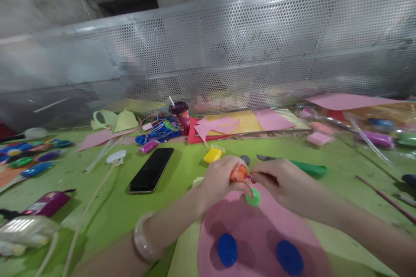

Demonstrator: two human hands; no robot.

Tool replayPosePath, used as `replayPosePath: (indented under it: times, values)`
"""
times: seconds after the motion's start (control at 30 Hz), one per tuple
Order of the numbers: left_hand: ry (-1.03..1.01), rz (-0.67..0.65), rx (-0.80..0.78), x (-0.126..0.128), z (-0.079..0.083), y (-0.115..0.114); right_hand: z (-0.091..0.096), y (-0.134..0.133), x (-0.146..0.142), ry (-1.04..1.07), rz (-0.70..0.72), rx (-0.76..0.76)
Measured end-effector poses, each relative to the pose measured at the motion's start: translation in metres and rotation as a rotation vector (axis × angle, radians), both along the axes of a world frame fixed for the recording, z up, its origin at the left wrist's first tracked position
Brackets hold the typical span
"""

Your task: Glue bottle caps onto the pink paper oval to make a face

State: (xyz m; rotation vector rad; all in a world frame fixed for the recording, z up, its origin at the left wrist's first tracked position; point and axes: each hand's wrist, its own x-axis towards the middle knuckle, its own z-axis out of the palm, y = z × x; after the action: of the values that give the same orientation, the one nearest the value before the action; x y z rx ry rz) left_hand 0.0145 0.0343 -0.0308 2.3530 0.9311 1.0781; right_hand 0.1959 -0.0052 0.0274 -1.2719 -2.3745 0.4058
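My left hand (216,180) is closed around an orange lump of modelling clay (239,173) that seems to be in clear plastic wrap. Close beside it, my right hand (282,181) has its fingers pinched together at the lump's right side, where a tiny purple bit shows; what they grip is too small to make out. Below both hands lies a rounded pink paper shape (256,233) on pale yellow paper (185,246). On the pink shape sit a green disc (253,198), partly behind my left thumb, and two blue ovals, one left (227,249) and one right (290,257).
A yellow packet (213,154), a grey disc (245,159) and a green-handled cutter (308,168) lie just beyond my hands. Further left are a black phone (151,170), a white cable (87,212) and a lidded cup (180,117). A perforated metal panel (227,52) stands behind.
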Motion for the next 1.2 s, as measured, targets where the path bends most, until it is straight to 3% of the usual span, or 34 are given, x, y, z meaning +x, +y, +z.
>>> replayPosePath:
  times: [0.13,0.3,0.57,0.7,0.9,0.97,1.03,1.2]
  values:
    - [-0.067,0.014,-0.017,-0.001,0.000,-0.002,0.002,0.004,0.001,0.175,0.052,-0.258]
    - [-0.172,0.034,0.014,-0.003,-0.001,-0.003,0.002,0.009,0.002,0.388,0.105,-0.447]
    - [-0.240,0.115,-0.142,0.001,0.000,-0.001,0.002,0.018,0.010,0.541,-0.051,-0.616]
    - [-0.362,0.157,-0.231,0.005,0.000,-0.001,0.008,0.018,0.013,0.548,-0.161,-0.548]
    - [-0.616,0.331,-0.221,0.013,0.006,0.000,0.006,0.020,0.013,0.268,-0.235,-0.145]
    - [-0.641,0.394,-0.224,0.013,0.006,0.004,0.000,0.026,0.016,0.173,-0.240,-0.079]
    - [-0.643,0.416,-0.228,0.012,0.004,0.010,-0.007,0.032,0.019,0.096,-0.251,-0.096]
    - [-0.521,0.328,-0.260,0.011,-0.008,0.017,-0.016,0.041,0.024,0.046,-0.247,-0.205]
